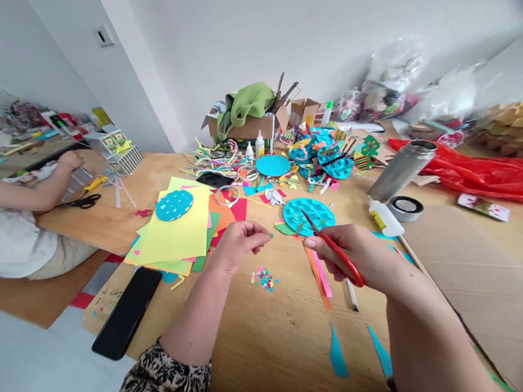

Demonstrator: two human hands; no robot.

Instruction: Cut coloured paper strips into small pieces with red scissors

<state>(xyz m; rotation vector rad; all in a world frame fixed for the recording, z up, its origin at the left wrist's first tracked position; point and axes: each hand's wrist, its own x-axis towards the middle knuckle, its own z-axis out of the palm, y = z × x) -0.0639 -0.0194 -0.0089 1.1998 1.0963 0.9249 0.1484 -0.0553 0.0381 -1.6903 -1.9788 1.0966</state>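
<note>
Red-handled scissors [341, 257] are gripped in my right hand [354, 245], their blades reaching over a round blue paper disc [322, 207] with a raised pattern. My left hand [250, 238] is pinched, and a tiny green paper bit [271, 236] shows at its fingertips. Just below it lies a small heap of coloured paper dots [265, 279]. Between the hands sits a green paper cut-out [286, 226] by the disc's edge. Orange and pink paper strips [320, 274] run down the table under the scissors, partly hidden by my right hand.
Coloured paper sheets [175, 231] and a black phone [127, 312] lie to the left. A metal flask [400, 171], a glue bottle [385, 218] and cardboard [483, 278] are on the right. Paper crafts [327, 157] stand behind. Another person [8, 212] sits at far left.
</note>
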